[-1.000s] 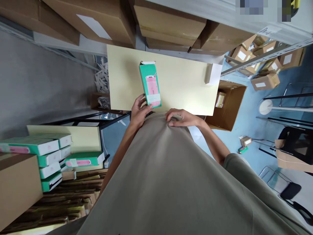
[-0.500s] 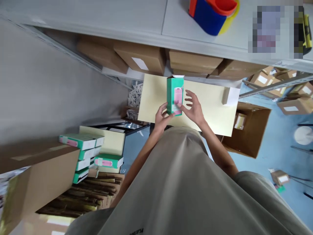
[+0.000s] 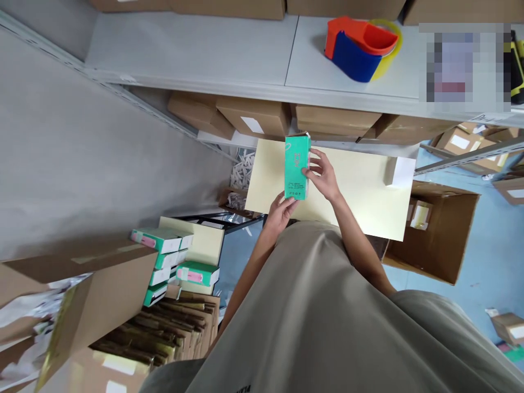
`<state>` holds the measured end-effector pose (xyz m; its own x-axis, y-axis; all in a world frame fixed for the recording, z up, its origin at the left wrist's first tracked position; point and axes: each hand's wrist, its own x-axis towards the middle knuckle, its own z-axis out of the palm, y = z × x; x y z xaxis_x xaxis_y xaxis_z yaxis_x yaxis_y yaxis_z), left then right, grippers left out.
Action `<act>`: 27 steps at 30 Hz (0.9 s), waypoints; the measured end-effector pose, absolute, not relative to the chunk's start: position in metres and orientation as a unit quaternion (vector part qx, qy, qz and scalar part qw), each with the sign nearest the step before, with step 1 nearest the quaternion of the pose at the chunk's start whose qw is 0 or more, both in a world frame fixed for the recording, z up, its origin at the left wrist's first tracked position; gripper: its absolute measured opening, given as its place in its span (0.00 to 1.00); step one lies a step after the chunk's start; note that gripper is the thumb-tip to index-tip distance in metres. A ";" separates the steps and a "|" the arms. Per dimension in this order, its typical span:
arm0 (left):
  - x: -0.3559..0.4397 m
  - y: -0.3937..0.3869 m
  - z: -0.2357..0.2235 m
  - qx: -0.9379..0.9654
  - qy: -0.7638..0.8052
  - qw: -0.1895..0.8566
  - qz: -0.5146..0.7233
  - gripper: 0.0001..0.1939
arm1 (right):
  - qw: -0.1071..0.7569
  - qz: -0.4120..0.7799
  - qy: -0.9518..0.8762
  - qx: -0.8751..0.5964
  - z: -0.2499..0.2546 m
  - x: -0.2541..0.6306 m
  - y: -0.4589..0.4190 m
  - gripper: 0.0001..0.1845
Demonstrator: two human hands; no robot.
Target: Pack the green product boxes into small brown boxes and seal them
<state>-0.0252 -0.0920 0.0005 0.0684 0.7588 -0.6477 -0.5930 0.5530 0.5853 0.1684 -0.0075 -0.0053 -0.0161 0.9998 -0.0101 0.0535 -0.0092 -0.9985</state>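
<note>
A green carton [image 3: 295, 169] stands upright over the pale yellow board [image 3: 352, 196], its top flap slightly raised. One broad face, with printed lettering, is turned toward me. My left hand [image 3: 280, 214] supports the carton at its bottom edge, fingers closed under it. Along the carton's right side, my right hand [image 3: 323, 173] grips it, with the thumb on the front face and the fingers behind the edge. A small white box [image 3: 400, 172] sits at the board's right end.
Similar green cartons [image 3: 161, 240] are stacked at the left, beside an open cardboard box [image 3: 110, 295] and flattened cardboard [image 3: 180, 327]. A tape dispenser [image 3: 356, 54] rests on the grey shelf [image 3: 196, 49]. An open brown box [image 3: 442, 234] is at the right.
The carton has been turned, so a lettered face replaces the one with the pink picture. My right hand, formerly spread beside it, now closes on its right edge. The view has shifted.
</note>
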 end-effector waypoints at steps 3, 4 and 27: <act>-0.020 -0.094 -0.002 0.098 0.522 0.697 0.481 0.28 | 0.457 0.520 -0.521 -0.498 -0.009 0.172 -0.008 0.57; -0.017 -0.094 -0.002 0.113 0.529 0.686 0.486 0.29 | 0.451 0.521 -0.523 -0.502 -0.009 0.171 -0.009 0.59; -0.020 -0.110 -0.004 0.129 0.503 0.732 0.441 0.29 | 0.473 0.434 -0.541 -0.543 0.005 0.191 0.000 0.49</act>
<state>-0.0198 -0.1098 -0.0038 0.1043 0.7761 -0.6219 -0.5159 0.5768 0.6333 0.1907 -0.0003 0.0054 0.0369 0.9985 0.0406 0.1774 0.0335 -0.9836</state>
